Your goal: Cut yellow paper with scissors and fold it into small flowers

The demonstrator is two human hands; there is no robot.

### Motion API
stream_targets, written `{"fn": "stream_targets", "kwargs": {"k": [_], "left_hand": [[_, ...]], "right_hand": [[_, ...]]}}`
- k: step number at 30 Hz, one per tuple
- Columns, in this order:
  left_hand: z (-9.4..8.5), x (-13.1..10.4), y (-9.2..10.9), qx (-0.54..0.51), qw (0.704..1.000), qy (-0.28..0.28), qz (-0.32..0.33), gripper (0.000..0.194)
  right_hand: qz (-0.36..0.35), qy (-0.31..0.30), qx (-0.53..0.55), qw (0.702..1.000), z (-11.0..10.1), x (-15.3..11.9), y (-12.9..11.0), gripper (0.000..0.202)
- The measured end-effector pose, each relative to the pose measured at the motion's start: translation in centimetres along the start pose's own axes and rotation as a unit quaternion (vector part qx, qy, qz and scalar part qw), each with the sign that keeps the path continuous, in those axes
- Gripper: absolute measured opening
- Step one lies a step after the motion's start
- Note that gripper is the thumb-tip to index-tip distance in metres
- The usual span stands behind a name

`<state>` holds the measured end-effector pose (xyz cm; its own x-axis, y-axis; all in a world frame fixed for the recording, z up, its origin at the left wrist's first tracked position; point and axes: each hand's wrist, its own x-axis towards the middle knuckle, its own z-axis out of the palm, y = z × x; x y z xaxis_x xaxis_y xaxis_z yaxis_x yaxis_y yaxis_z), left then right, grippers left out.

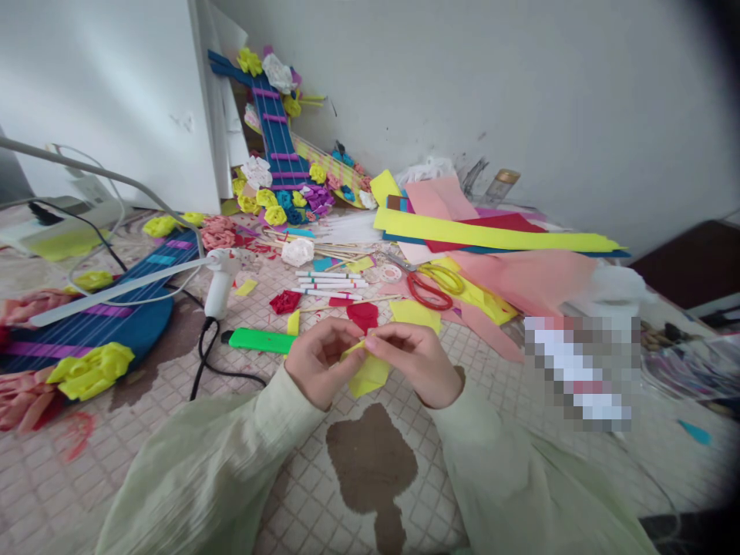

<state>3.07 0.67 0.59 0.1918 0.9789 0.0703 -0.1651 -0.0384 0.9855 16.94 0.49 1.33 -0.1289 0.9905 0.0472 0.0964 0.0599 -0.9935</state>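
A small piece of yellow paper (370,375) hangs between my two hands, above the tiled-pattern table cover. My left hand (324,361) pinches its upper left edge between thumb and fingers. On the other side, my right hand (417,361) pinches the top of the same paper, fingertips almost touching those of the left. Just beyond the hands lie a red paper piece (363,315) and another yellow sheet (416,314). A green cutter (262,341) rests beside my left hand.
A glue gun (218,289) stands at left with its black cord, near a blue paper instrument (139,297) with flowers. Red-handled scissors (428,292), markers (331,284) and paper strips (497,233) lie farther back.
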Motion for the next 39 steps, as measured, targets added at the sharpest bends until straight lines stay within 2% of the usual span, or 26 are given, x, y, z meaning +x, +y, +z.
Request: {"fn": "stream_targets", "kwargs": {"k": [12, 18, 24, 28, 36, 39], "left_hand": [[-0.1, 0.1, -0.5, 0.008, 1.0, -0.005, 0.01, 0.018], [-0.6, 0.5, -1.0, 0.025, 0.998, -0.045, 0.026, 0.019], [-0.2, 0.2, -0.6, 0.029, 0.999, 0.002, 0.021, 0.018], [0.0, 0.1, -0.4, 0.054, 0.998, 0.013, 0.034, 0.018], [-0.2, 0.1, -0.6, 0.087, 0.993, 0.03, 0.069, 0.016], [-0.4, 0.2, -0.4, 0.112, 0.991, 0.015, 0.077, 0.016]], "right_hand": [[-0.001, 0.013, -0.003, 1.0, 0.1, 0.0, 0.0, 0.012], [-0.02, 0.024, -0.024, 0.999, 0.2, -0.1, 0.1, 0.012], [-0.017, 0.038, -0.033, 0.999, 0.5, 0.0, 0.2, 0.014], [-0.019, 0.038, -0.035, 0.998, 0.5, -0.1, 0.3, 0.014], [-0.027, 0.042, -0.062, 0.997, 0.5, -0.2, 0.0, 0.012], [-0.027, 0.04, -0.075, 0.996, 0.4, -0.2, -0.2, 0.011]]}}
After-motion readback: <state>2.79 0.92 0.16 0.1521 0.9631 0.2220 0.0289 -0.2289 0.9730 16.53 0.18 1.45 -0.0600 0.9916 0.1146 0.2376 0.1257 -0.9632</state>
